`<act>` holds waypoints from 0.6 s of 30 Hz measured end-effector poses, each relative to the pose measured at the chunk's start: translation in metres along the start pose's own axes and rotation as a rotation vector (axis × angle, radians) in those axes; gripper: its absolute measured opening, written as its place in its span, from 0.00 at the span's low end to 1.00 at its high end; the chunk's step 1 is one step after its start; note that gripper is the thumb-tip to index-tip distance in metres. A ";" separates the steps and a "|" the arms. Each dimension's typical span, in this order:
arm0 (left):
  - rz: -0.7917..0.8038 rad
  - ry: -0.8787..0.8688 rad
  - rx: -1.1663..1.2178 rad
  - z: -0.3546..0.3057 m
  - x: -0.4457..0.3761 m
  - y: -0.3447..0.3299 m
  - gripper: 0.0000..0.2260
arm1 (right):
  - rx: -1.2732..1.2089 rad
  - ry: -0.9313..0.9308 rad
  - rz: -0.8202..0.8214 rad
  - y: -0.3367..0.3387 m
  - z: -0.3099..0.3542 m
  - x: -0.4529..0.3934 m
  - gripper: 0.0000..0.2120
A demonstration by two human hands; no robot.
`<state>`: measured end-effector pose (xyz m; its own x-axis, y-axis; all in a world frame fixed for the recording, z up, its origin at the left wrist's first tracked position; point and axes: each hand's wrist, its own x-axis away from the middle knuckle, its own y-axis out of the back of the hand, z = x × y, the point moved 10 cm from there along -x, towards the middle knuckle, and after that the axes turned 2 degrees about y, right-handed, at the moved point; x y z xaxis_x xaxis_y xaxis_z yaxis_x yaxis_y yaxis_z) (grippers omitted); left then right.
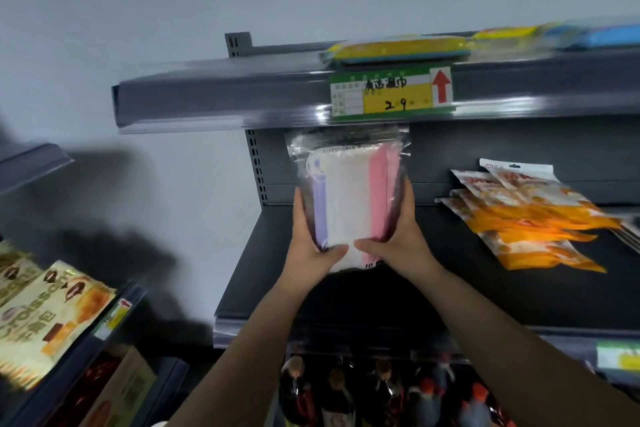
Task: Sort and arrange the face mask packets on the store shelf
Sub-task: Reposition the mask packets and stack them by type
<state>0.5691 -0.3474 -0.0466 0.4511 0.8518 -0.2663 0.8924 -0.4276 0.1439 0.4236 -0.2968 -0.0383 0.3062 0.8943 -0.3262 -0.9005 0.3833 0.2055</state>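
1. Head view: a clear face mask packet (349, 198) is held upright above the dark middle shelf (485, 288), in front of the shelf's back panel and just below the upper shelf (214, 94).
2. Packet contents: a lilac strip at left, a wide white stack in the middle, a pink strip at right. Printed text along the top and bottom edges is too blurred to read.
3. Left hand (311, 239): clamped on the packet's lower left side, fingers up along the edge, thumb across the front near the bottom.
4. Right hand (398, 236): clamped on the lower right side in mirror fashion, thumb on the front. The two thumb tips lie close together, not touching.
5. Whether the packet's bottom edge touches the middle shelf: cannot tell; the hands and wrists cover it.
6. Orange packets (533, 215) lie in a fanned pile on the middle shelf, well to the right of the mask packet.
7. Price tag (391, 92), yellow and green with a red up arrow, sits on the upper shelf's front rail directly above the mask packet.
8. Yellow and blue packs (398, 50) lie flat on the upper shelf.
9. Bottles (381, 388) stand on the level below; snack bags (45, 315) rest on a separate rack at lower left.
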 end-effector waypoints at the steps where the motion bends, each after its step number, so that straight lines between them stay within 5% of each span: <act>1: -0.024 0.011 0.035 0.002 -0.001 0.001 0.50 | 0.027 -0.027 0.010 -0.001 -0.003 0.002 0.61; 9: -0.062 0.011 0.149 0.004 -0.008 0.000 0.38 | -0.018 -0.009 -0.016 0.000 -0.005 0.007 0.57; 18: -0.127 -0.148 0.220 -0.049 -0.020 0.009 0.40 | -0.084 0.155 -0.139 0.015 0.037 -0.007 0.58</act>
<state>0.5677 -0.3539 0.0068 0.3177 0.8562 -0.4073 0.9149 -0.3896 -0.1053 0.4191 -0.2888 0.0018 0.3835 0.7855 -0.4857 -0.8775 0.4739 0.0736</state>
